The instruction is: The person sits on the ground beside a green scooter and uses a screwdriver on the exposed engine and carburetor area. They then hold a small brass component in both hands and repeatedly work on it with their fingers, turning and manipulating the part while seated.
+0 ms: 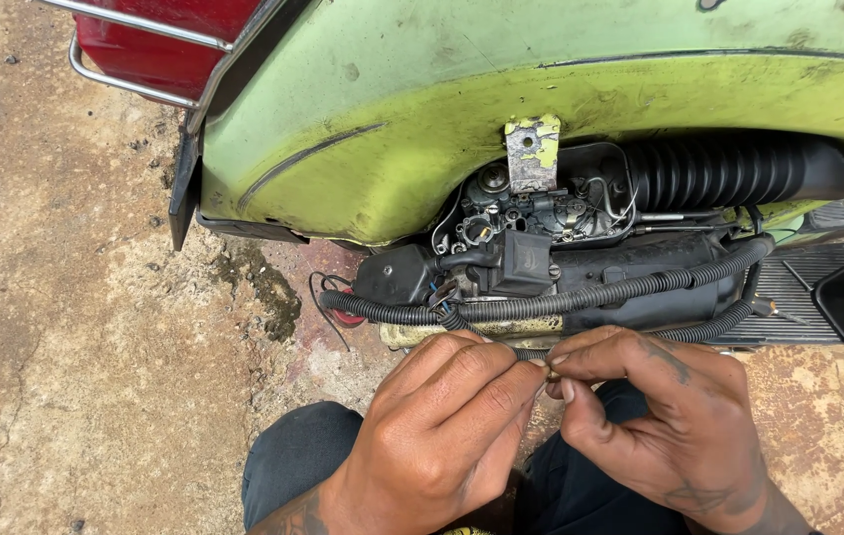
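Pinching from the left, my left hand [442, 426] meets my right hand [660, 426] on a small brass terminal [552, 373] held between our fingertips, just below the black corrugated wire loom [580, 297] under the green scooter body [422, 129].

Scuffed green painted metal panel [363, 129]; ribbed black plastic conduit [600, 294]; rough concrete floor [75, 347].

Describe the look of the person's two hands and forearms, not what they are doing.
Both hands are bare, with no gloves, rings or watch in view. The left hand has grime around the knuckles and dark tattoo lines on the forearm. The right hand carries tattoo marks on its back and wrist, and dirt on the fingertips. No sleeves show.
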